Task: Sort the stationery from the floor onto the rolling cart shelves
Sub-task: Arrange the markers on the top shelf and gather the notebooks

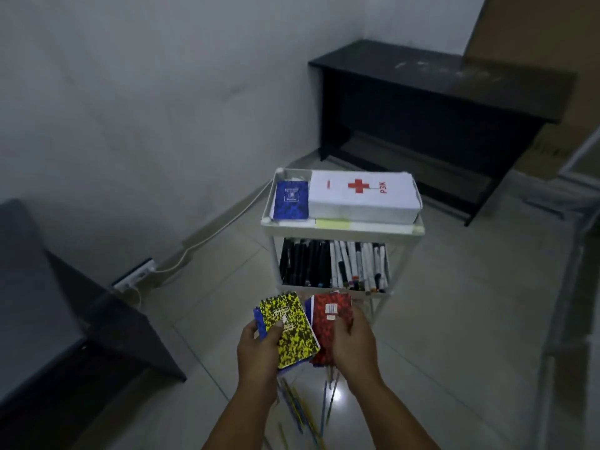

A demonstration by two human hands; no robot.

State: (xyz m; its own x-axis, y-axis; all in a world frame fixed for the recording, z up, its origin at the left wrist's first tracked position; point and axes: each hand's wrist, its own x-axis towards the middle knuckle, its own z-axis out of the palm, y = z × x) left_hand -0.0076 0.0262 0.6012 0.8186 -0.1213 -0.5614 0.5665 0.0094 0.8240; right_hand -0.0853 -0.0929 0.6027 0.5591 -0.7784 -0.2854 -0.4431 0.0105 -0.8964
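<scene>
Yellow notebook (293, 329) pinched by left hand (259, 349), thumb on cover; red notebook (332, 323) gripped in right hand (352, 341), fingers curled. Both held before cart (341, 227). Pens (305, 414) on floor below. Markers (334, 266) on middle shelf.

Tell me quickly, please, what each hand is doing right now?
Left hand: grips the yellow notebook, with blue ones behind it.
Right hand: grips the red notebook.

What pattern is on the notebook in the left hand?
Yellow and black speckle on the notebook, gripped by the left hand; the head view shows it.
</scene>
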